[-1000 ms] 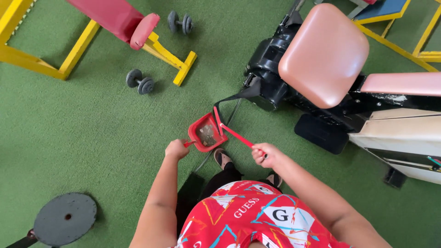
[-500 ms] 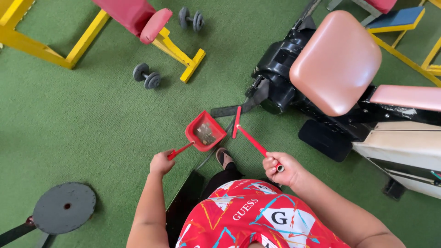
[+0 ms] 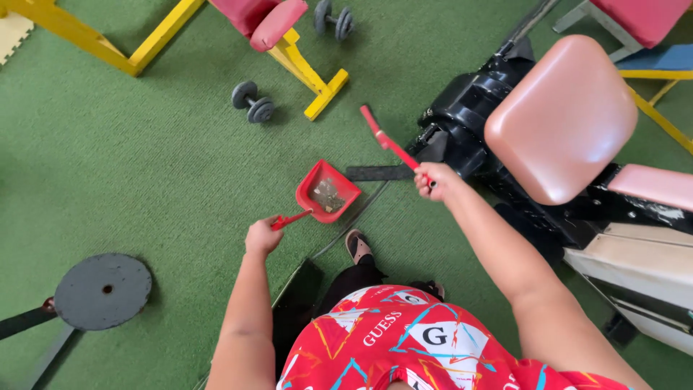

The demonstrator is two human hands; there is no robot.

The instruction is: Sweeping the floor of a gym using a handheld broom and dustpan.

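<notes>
1. While the left hand [image 3: 261, 235] is closed around the thin handle of the red plastic dustpan [image 3: 326, 193], the pan rests on the green carpet floor [image 3: 144, 188], just ahead of the person's sandalled foot [image 3: 355, 245], with grey-brown dirt [image 3: 328, 195] lying in it.
2. The right hand [image 3: 433, 180] is closed around the near end of the red long-handled brush [image 3: 386, 139], which is raised and points up-left, near the black base of the exercise machine [image 3: 469, 108] with its pink padded seat [image 3: 559, 119].
3. I judge the dustpan light and stiff. The loose dirt can slide out if the pan tilts, so it is best held by the handle and kept level.
4. The brush also looks light and rigid, and a grip at the handle end suits it.
5. Two grey dumbbells [image 3: 253, 103] lie near the yellow bench frame [image 3: 310, 72], toward the far edge of the floor, and a round grey plate [image 3: 102, 291] stands at the left.
</notes>
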